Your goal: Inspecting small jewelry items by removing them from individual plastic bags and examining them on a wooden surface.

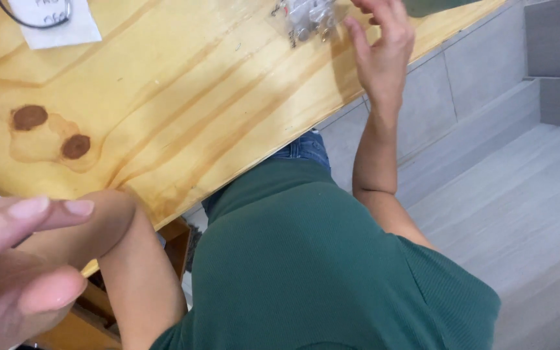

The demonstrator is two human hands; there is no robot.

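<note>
Head view: right hand with fingers spread, touching clear packet on wooden bench; left hand loosely open, empty

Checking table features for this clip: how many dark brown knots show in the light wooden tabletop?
2. One round dark brown knot lies near the left edge of the light wooden tabletop; the second dark brown knot sits just lower right of it. Others may be hidden outside the frame.

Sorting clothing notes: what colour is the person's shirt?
Dark green, plain ribbed knit shirt, clearest in the head view.
</note>
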